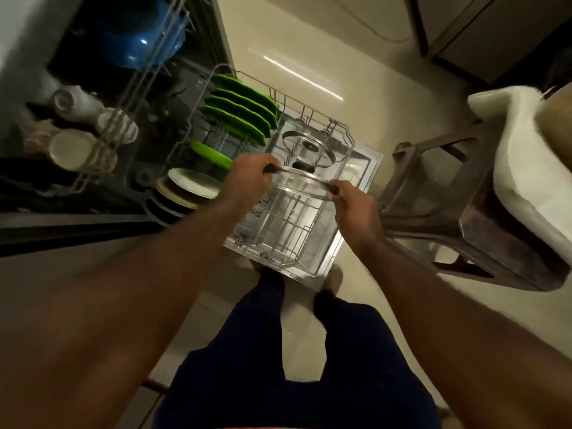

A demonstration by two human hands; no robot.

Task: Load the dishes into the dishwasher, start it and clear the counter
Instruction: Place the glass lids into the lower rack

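I hold a clear glass pot (298,188) by its two dark side handles over the pulled-out lower rack (335,178) of the open dishwasher. My left hand (247,178) grips the left handle and my right hand (353,209) grips the right one. Just beyond the pot, a glass lid (309,148) with a dark knob stands tilted in the rack. Green plates (238,111) stand in a row at the rack's far end, with white and dark plates (192,187) nearer on the left. The upper rack holds a blue bowl (139,38) and several cups (72,150).
The open dishwasher door (368,168) lies flat under the rack, close to my legs. A brown plastic stool (464,212) stands on the floor to the right, with a white cloth (520,144) draped beside it. Pale tiled floor (309,41) stretches beyond the door.
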